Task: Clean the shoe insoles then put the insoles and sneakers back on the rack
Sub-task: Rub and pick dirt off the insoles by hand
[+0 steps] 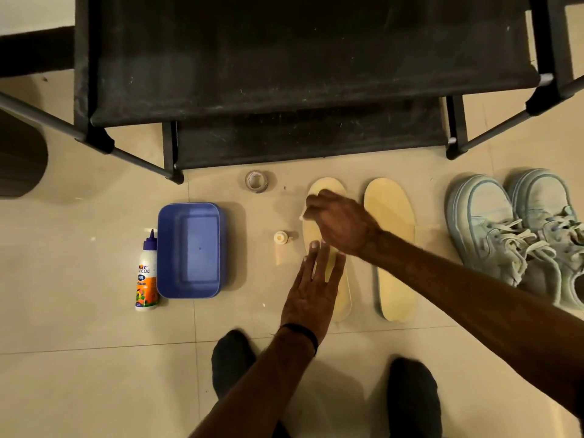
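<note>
Two pale yellow insoles lie side by side on the tiled floor. My left hand (313, 289) lies flat, fingers spread, on the heel half of the left insole (325, 188). My right hand (338, 222) is closed over the insole's toe half, and a bit of white cloth (302, 213) shows at its fingertips. The right insole (392, 241) lies untouched beside it. A pair of light blue sneakers (518, 235) stands to the right. The black shoe rack (284, 74) is just beyond the insoles.
A blue plastic tub (189, 251) sits to the left, with a white glue bottle (146, 273) beside it. A tape roll (256, 181) and a small bottle (280, 245) lie near the left insole. My dark-socked feet (234, 358) are at the bottom.
</note>
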